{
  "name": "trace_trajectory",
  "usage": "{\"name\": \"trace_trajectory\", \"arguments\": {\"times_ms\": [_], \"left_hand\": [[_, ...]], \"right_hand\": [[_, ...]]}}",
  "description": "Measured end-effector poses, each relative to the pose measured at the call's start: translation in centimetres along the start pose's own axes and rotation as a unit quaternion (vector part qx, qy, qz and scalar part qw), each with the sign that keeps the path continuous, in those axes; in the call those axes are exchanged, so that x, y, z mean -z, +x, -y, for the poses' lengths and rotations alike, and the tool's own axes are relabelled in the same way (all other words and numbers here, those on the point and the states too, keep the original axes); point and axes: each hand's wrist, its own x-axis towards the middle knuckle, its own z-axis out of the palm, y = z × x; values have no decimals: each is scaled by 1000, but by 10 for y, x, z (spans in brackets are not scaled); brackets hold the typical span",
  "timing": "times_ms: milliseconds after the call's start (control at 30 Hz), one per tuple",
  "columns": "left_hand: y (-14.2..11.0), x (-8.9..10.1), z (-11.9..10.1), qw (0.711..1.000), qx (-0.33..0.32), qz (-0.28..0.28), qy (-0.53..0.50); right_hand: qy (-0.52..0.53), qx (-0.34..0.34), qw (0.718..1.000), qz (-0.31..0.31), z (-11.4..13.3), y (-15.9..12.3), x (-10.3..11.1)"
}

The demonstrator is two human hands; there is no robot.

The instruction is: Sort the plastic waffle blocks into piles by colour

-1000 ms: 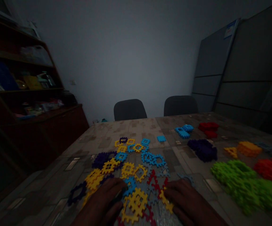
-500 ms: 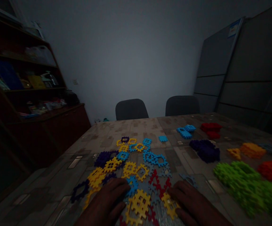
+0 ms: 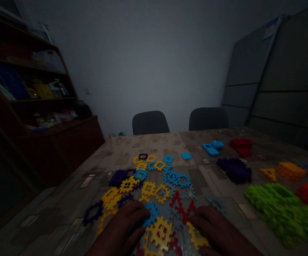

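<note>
My left hand is low in the middle of the table, fingertips against a blue toothed plastic building piece, thumb held apart from the fingers. Right of that thumb lies a yellow window-shaped piece on top of other pieces. My right hand has its fingers and thumb at the right edge of another yellow window-shaped piece. Red angular pieces and grey pieces lie between the hands. The dim light blurs the fingertips.
Loose yellow, blue and purple pieces spread out beyond my hands. At the right are piles of green, purple, orange and red pieces. Two chairs stand behind the table; a shelf cabinet is at the left.
The view has shifted slightly, so the table and pieces appear a little further right. My right hand and the yellow piece at it sit slightly lower; my left hand has hardly moved.
</note>
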Motion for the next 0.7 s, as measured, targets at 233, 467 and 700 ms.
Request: {"name": "trace_trajectory", "arguments": {"times_ms": [233, 467, 700], "left_hand": [[-7, -5, 9, 1000, -17, -8, -6], [9, 9, -13, 998, 6, 28, -54], [12, 12, -15, 1000, -8, -5, -23]], "right_hand": [[58, -62, 996, 8, 2, -2, 0], [56, -48, 997, -27, -2, 0, -4], [44, -50, 997, -36, 3, 2, 4]]}}
